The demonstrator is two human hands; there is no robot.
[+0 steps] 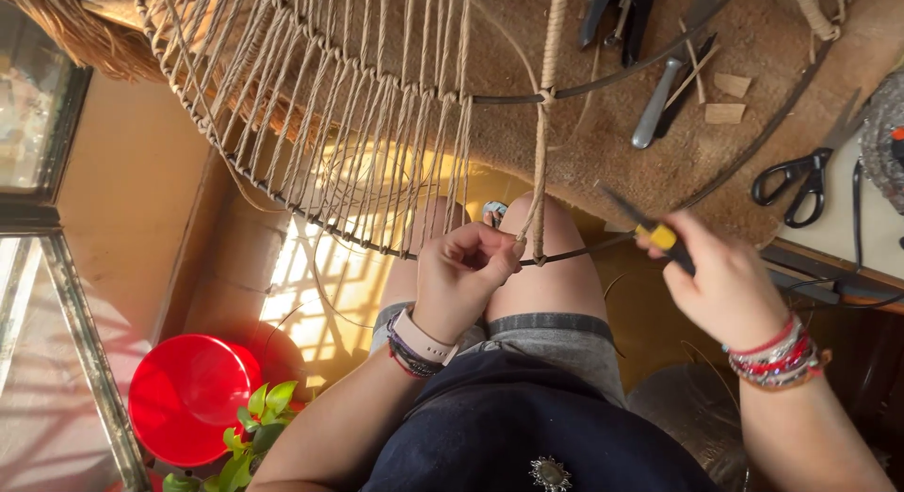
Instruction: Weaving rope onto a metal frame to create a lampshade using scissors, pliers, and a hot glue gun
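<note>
1. Wire frame (603, 78), dark metal, partly wrapped with rows of tan cord (358, 125); it lies over a brown mat (565, 144) and reaches out above the person's lap.
2. Lower rim of the frame runs across just above the knees; wrapped part at left, bare wire at right.
3. Single braided strand (541, 172) hangs down from the upper wire to the lower rim, knotted at the top crossing.
4. Left hand (461, 271) clenched, fingers pinching the lower end of that strand right at the rim wire.
5. Right hand (720, 280) closed around a tool with yellow grip (659, 236), dark tip pointing up-left toward the strand, not touching it as far as visible.
6. Both wrists carry bracelets; left also a pale watch band.
7. On the mat, upper right: pliers (659, 96), black scissors (800, 177), small wood pieces (725, 112).
8. Lower left on the floor: red bucket (188, 393), green plant (250, 426) beside it.
</note>
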